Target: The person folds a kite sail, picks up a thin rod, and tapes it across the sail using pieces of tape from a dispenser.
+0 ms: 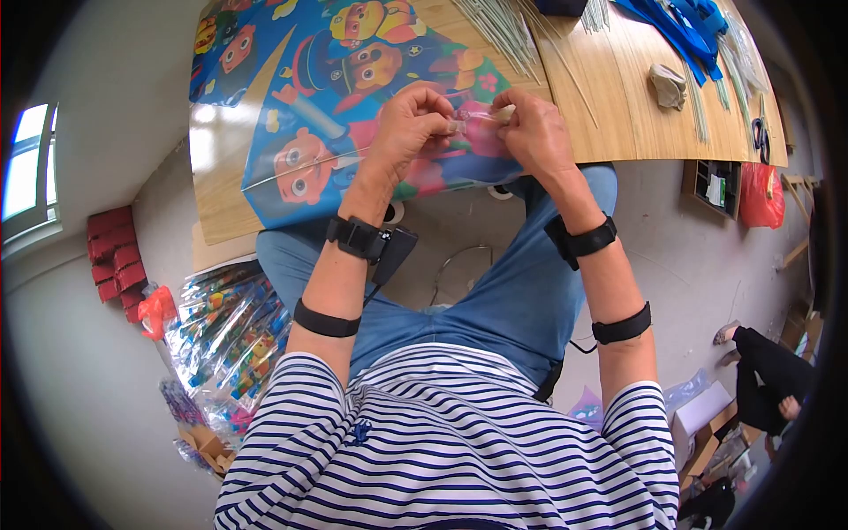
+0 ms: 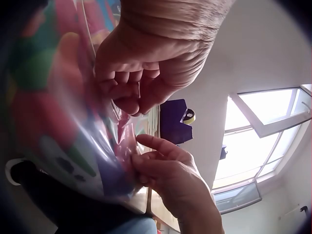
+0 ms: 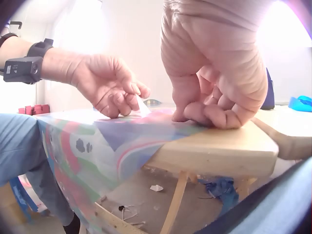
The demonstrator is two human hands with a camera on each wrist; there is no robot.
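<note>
A glossy plastic sheet [image 1: 380, 88] printed with cartoon characters covers the table's left side and hangs over its front edge. My left hand [image 1: 408, 128] pinches a small whitish see-through piece [image 3: 142, 106] between thumb and forefinger, just above the sheet. Facing it, my right hand [image 1: 539, 132] pinches the sheet's pink part, where the film gathers in shiny creases. In the left wrist view, the right hand [image 2: 170, 170] sits below the left hand [image 2: 151, 58], thumb and fingertips on the creased film [image 2: 126, 139]. What the small piece is, I cannot tell.
Thin pale sticks [image 1: 503, 40] lie on the wooden table [image 1: 609, 106], with blue strips [image 1: 680, 35], a crumpled beige cloth [image 1: 669, 87] and scissors [image 1: 760, 137] to the right. Packaged printed sheets [image 1: 230, 331] are heaped at lower left. Another person [image 1: 768, 380] is at far right.
</note>
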